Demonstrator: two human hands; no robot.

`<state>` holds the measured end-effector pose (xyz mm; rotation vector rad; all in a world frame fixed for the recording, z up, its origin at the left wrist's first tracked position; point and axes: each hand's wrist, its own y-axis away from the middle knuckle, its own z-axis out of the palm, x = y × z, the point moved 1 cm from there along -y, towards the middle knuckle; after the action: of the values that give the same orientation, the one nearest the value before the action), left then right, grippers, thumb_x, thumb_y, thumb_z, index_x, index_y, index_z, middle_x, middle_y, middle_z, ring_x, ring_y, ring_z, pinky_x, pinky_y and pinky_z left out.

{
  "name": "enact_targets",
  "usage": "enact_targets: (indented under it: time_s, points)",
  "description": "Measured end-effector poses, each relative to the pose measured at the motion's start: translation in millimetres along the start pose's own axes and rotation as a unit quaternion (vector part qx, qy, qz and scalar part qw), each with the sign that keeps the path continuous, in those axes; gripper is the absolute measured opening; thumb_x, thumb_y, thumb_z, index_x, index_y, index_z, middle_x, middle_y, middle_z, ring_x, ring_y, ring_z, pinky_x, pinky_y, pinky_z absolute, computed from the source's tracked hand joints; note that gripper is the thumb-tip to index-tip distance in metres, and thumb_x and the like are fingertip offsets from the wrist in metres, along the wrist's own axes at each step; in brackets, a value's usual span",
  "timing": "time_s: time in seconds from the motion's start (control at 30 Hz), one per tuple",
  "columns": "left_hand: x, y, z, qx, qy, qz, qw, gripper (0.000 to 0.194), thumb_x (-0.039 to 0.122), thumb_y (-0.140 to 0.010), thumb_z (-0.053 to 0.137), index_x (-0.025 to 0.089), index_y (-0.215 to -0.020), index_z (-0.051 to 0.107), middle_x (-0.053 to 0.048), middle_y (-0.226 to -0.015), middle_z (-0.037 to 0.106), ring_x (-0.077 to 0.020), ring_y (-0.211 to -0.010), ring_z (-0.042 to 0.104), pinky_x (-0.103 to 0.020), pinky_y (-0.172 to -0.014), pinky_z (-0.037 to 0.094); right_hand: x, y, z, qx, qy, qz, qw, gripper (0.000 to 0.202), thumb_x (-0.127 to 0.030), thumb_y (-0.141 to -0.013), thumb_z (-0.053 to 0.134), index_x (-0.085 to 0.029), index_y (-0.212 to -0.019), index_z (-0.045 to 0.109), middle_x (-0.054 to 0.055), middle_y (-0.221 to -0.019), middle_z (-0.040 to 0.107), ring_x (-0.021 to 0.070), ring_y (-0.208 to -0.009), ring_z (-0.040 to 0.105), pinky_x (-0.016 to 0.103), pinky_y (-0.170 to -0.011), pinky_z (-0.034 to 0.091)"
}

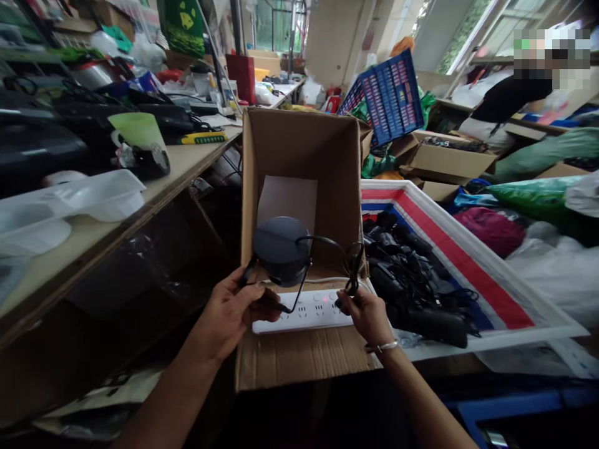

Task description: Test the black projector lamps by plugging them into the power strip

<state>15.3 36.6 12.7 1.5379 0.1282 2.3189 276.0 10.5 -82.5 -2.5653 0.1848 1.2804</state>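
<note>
- Left hand (pixel 236 300) is grasping the bracket (pixel 300 293) of the round dark device (pixel 281 244), which is lying ahead and rightward of that grip.
- Right hand (pixel 366 313) is pinching the bundled cord (pixel 354 265) beside the right end of the power strip (pixel 309 318), whose long axis is running left to right.

no text, label, brand, number or sign can be read.

The round device (pixel 281 246) at the left grip (pixel 236 302) is dark grey; the cord (pixel 354 277) at the right grip (pixel 369 313) is black. Between the grips, the power strip (pixel 322 322) is white, its light (pixel 325 300) pinkish-red; beyond, the carton (pixel 304 140) is plain brown. Rightward, a liner (pixel 461 259) shows red, white and blue stripes; leftward, a cup (pixel 140 132) is pale green.
</note>
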Motion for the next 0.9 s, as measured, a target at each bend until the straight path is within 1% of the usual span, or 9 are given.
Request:
enact_targets:
  time_s: [0.13, 0.3, 0.4, 0.5, 0.57, 0.67, 0.77, 0.83, 0.9]
  points:
    - [-4, -8, 2.3, -0.008, 0.017, 0.001, 1.0, 0.033, 0.023, -0.064, 0.07, 0.014, -0.091, 0.053, -0.004, -0.062, 0.07, -0.0196, -0.055, 0.067, -0.028, -0.047, 0.056, 1, 1, 2, 0.003, 0.013, 0.021, 1.0, 0.038, -0.054, -0.08, 0.054, -0.02, -0.062, 0.056, 0.004, -0.051, 0.062, 0.0183, -0.046, 0.059, 0.027, -0.048, 0.044]
    - [-7, -17, 4.6, -0.011, 0.021, -0.005, 1.0, 0.036, 0.021, -0.065, 0.068, 0.013, -0.097, 0.054, -0.003, -0.061, 0.07, -0.0182, -0.052, 0.066, -0.026, -0.046, 0.055, 16, -5, 6, 0.022, 0.02, 0.055, 0.998, 0.044, -0.06, -0.077, 0.056, -0.02, -0.06, 0.056, 0.006, -0.052, 0.064, 0.0208, -0.049, 0.06, 0.029, -0.048, 0.045]
    - [-9, -21, 5.2, -0.022, 0.019, -0.01, 1.0, 0.04, 0.022, -0.066, 0.067, 0.014, -0.103, 0.053, -0.003, -0.061, 0.07, -0.0181, -0.051, 0.066, -0.027, -0.048, 0.056, 22, -9, 4, 0.014, 0.008, 0.074, 0.997, 0.047, -0.063, -0.076, 0.056, -0.019, -0.06, 0.057, 0.005, -0.051, 0.063, 0.0195, -0.047, 0.059, 0.028, -0.047, 0.045]
    - [-11, -24, 6.8, -0.038, 0.022, -0.01, 0.999, 0.043, 0.021, -0.067, 0.066, 0.014, -0.107, 0.052, -0.003, -0.061, 0.069, -0.0182, -0.052, 0.066, -0.027, -0.048, 0.055, 22, -13, 2, -0.007, -0.002, 0.083, 0.997, 0.047, -0.061, -0.075, 0.059, -0.018, -0.058, 0.057, 0.005, -0.05, 0.063, 0.018, -0.045, 0.058, 0.026, -0.045, 0.044]
    - [-13, -27, 8.1, -0.042, 0.025, -0.008, 0.999, 0.042, 0.021, -0.068, 0.066, 0.014, -0.107, 0.053, -0.002, -0.061, 0.068, -0.0182, -0.052, 0.066, -0.027, -0.048, 0.055, 22, -14, 3, -0.009, -0.005, 0.088, 0.996, 0.047, -0.061, -0.074, 0.06, -0.017, -0.058, 0.057, 0.005, -0.05, 0.063, 0.0177, -0.044, 0.058, 0.026, -0.044, 0.044]
    - [-14, -32, 10.5, -0.043, 0.037, -0.008, 0.998, 0.043, 0.02, -0.068, 0.067, 0.014, -0.108, 0.053, -0.002, -0.061, 0.068, -0.018, -0.052, 0.066, -0.028, -0.049, 0.056, 24, -13, 7, 0.009, -0.007, 0.086, 0.996, 0.046, -0.061, -0.073, 0.061, -0.016, -0.063, 0.06, 0.005, -0.051, 0.063, 0.018, -0.045, 0.058, 0.026, -0.043, 0.044]
    - [-14, -38, 14.2, -0.046, 0.057, -0.006, 0.997, 0.049, 0.019, -0.066, 0.067, 0.014, -0.112, 0.051, -0.002, -0.062, 0.069, -0.0193, -0.055, 0.067, -0.029, -0.049, 0.056, 25, -9, 12, 0.023, -0.013, 0.071, 0.997, 0.042, -0.058, -0.073, 0.064, -0.017, -0.069, 0.062, 0.004, -0.057, 0.064, 0.0182, -0.05, 0.06, 0.027, -0.046, 0.047]
    - [-16, -41, 16.8, -0.043, 0.068, -0.003, 0.997, 0.053, 0.018, -0.066, 0.067, 0.015, -0.116, 0.049, -0.001, -0.061, 0.068, -0.0194, -0.055, 0.067, -0.029, -0.048, 0.055, 21, -5, 12, 0.025, -0.02, 0.064, 0.997, 0.038, -0.055, -0.074, 0.065, -0.017, -0.067, 0.061, 0.004, -0.057, 0.064, 0.0178, -0.05, 0.06, 0.027, -0.047, 0.048]
    - [-19, -44, 18.2, -0.041, 0.076, -0.004, 0.996, 0.053, 0.017, -0.067, 0.066, 0.014, -0.117, 0.048, 0.0, -0.059, 0.068, -0.0185, -0.053, 0.065, -0.029, -0.047, 0.055, 14, -2, 9, 0.028, -0.03, 0.059, 0.997, 0.036, -0.051, -0.077, 0.065, -0.017, -0.065, 0.06, 0.003, -0.053, 0.061, 0.0169, -0.047, 0.058, 0.026, -0.045, 0.047]
